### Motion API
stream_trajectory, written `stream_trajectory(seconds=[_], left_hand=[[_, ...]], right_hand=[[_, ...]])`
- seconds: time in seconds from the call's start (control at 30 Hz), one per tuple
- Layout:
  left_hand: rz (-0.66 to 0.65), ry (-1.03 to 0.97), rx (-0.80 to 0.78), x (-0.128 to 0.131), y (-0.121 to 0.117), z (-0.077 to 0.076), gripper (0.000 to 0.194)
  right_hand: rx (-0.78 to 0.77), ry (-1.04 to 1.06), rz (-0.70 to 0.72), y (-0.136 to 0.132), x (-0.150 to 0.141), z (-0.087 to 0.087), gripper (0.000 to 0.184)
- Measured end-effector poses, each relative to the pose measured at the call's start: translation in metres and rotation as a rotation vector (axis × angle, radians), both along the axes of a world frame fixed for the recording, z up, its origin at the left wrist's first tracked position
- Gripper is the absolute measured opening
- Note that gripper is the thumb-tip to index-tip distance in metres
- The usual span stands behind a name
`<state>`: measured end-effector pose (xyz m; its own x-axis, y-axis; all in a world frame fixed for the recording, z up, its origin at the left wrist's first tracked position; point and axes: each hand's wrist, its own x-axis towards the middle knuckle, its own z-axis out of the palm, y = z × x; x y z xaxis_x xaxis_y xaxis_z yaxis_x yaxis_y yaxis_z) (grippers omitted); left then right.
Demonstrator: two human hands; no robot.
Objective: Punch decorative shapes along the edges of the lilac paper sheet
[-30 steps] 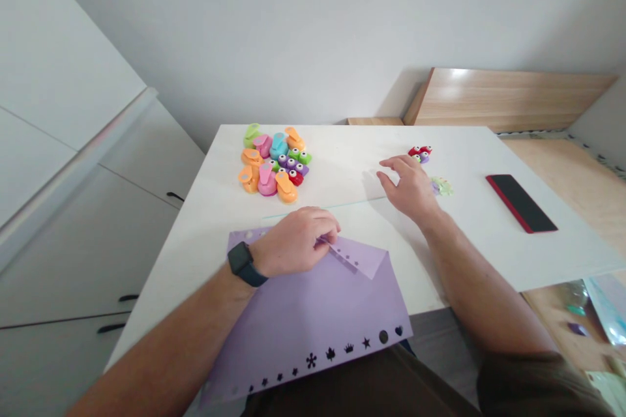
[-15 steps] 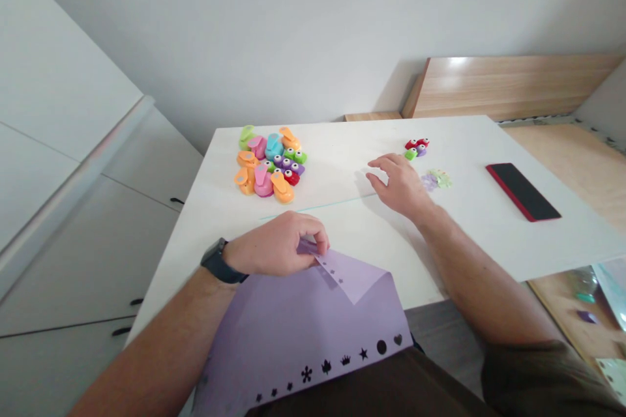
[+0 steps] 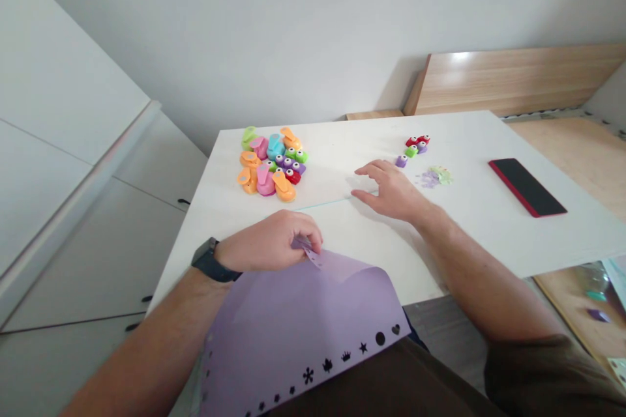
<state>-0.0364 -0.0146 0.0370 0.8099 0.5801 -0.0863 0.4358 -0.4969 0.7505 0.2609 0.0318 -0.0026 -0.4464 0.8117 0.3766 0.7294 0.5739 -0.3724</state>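
**Lilac punched paper sheet (image 3: 303,332) pinched at its upper edge by your left hand (image 3: 267,242).**

Your hands stand apart: the open right hand (image 3: 394,192) sits over the white desk (image 3: 469,234), beside a small purple craft punch (image 3: 402,161). The sheet overhangs the desk's near edge. Multicoloured plastic craft punches (image 3: 268,166) stand clustered ahead; lilac paper cut-outs (image 3: 433,177) and a red-cased phone (image 3: 527,187) lie right.

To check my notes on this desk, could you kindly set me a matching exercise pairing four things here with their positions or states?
Things:
1. Left hand
2. Right hand
3. Black phone in a red case
4. Heap of multicoloured plastic craft punches

Positions or states:
A. Right side of the white table
B. Far left part of the table
C. Open, fingers spread
D. Pinching the edge of the lilac paper sheet

Pairs: 1-D, 2-C, 3-A, 4-B
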Motion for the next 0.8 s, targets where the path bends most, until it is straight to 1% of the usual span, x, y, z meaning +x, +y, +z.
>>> stream_trajectory(seconds=[0.1,0.17,0.23,0.4,0.5,0.57,0.63,0.67,0.73,0.8], left_hand=[[-0.017,0.004,-0.006,0.003,0.002,-0.003,0.021],[-0.013,-0.004,-0.019,0.004,0.003,-0.004,0.017],[0.0,-0.007,-0.019,0.004,0.003,-0.006,0.017],[0.002,-0.004,0.012,0.005,0.001,-0.009,0.025],[-0.007,0.005,0.0,0.006,0.0,-0.009,0.025],[-0.004,0.012,-0.013,0.005,0.0,-0.009,0.022],[-0.001,0.014,-0.024,0.005,0.0,-0.009,0.02],[0.001,0.012,-0.026,0.005,0.0,-0.009,0.02],[0.001,0.006,-0.027,0.004,0.0,-0.01,0.019],[0.001,0.002,-0.023,0.004,0.0,-0.01,0.019]], right_hand=[[-0.054,-0.087,0.094,-0.01,-0.01,-0.001,0.069],[-0.089,-0.136,0.124,-0.015,-0.014,-0.004,0.082],[-0.11,-0.173,0.112,-0.016,-0.015,-0.007,0.088],[-0.126,-0.242,-0.012,-0.007,-0.003,-0.011,0.094],[-0.169,-0.292,-0.054,-0.002,0.008,-0.008,0.09],[-0.211,-0.326,-0.06,-0.001,0.014,-0.003,0.087],[-0.241,-0.357,-0.048,0.0,0.02,0.004,0.08],[-0.246,-0.371,-0.044,0.0,0.023,0.007,0.073],[-0.235,-0.396,-0.059,0.003,0.031,0.014,0.052],[-0.228,-0.411,-0.114,0.008,0.041,0.018,0.033]])
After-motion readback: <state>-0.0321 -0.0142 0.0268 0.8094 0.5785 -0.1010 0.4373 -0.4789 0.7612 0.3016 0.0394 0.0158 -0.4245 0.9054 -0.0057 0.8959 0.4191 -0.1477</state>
